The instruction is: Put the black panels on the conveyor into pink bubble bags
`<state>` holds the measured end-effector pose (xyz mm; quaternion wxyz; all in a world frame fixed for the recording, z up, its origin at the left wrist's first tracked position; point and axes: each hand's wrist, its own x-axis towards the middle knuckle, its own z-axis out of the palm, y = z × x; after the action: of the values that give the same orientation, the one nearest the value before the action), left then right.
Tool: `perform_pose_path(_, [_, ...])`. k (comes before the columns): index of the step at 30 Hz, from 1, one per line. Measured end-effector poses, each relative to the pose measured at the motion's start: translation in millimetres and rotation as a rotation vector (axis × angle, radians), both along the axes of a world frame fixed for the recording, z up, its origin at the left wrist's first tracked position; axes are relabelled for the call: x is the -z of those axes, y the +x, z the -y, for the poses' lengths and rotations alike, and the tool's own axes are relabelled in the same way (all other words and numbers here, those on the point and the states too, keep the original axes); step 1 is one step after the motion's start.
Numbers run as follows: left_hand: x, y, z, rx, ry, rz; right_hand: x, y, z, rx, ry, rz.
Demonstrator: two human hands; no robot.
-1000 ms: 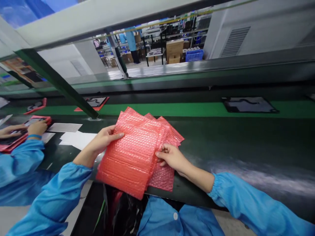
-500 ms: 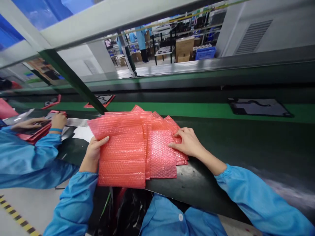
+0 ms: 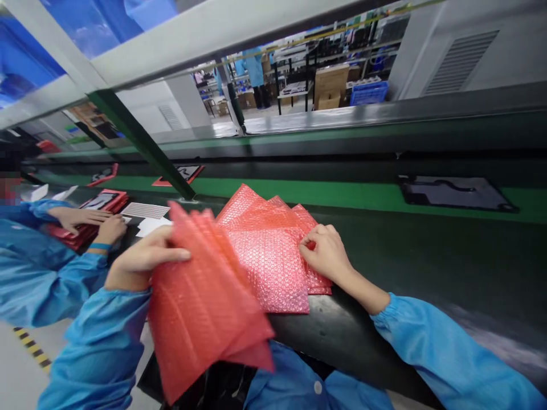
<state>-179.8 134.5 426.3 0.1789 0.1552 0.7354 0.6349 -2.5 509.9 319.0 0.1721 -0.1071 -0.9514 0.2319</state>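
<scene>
My left hand [image 3: 137,259] grips a bunch of red bubble-wrap bags [image 3: 200,319], tilted and lifted off the dark table edge toward my lap. Several more red bubble-wrap bags [image 3: 265,250] lie fanned on the dark table [image 3: 427,256]. My right hand [image 3: 325,250] rests on their right side, fingers bent and pressing on the top bags. Both my sleeves are blue.
A co-worker in blue sleeves [image 3: 38,273] at the left handles red trays [image 3: 98,208] beside white sheets [image 3: 145,212]. A green conveyor belt [image 3: 342,193] runs behind, carrying a dark flat part [image 3: 457,192]. A green slanted post [image 3: 141,142] rises at centre left.
My left hand has pulled part of the bag stack away to the left and down, tilting it. My right hand stayed pressing on the bags left on the table.
</scene>
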Motion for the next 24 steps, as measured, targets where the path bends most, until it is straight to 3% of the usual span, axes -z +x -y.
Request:
perform_pose_path(2, [-1.7,-1,-40,0.284,-0.175,0.084,-7.6,-9,0,-0.027,-0.032,-0.041])
perform_pose_path(4, [3.8,-4,-81,0.47,-0.221,0.037,-18.2,-24,1,-0.048,-0.12,-0.023])
perform_pose_path(7, [22.4,-18,-125,0.583,-0.229,-0.141,-32.3,-56,0,-0.038,-0.243,0.043])
perform_pose_path(10, [42.6,-39,-141,0.565,-0.344,-0.227,-35.2,-82,-8,0.012,-0.255,0.15])
perform_pose_path(13, [52.7,-58,-139,0.516,-0.463,-0.283,-27.1,-87,-26,0.082,-0.201,0.185])
perform_pose_path(15, [53.3,-67,-135,0.515,-0.404,-0.259,-21.6,-79,-39,0.159,-0.185,0.152])
perform_pose_path(17, [52.1,-74,-133,0.481,-0.233,-0.179,-19.3,-65,-48,0.256,-0.229,0.116])
perform_pose_path(20, [55.6,-84,-134,0.384,-0.048,-0.116,-21.1,-30,-47,0.32,-0.527,0.16])
perform_pose_path(24, [74.3,-98,-135,0.279,-0.187,-0.031,-24.1,20,-19,0.175,-1.117,0.482])
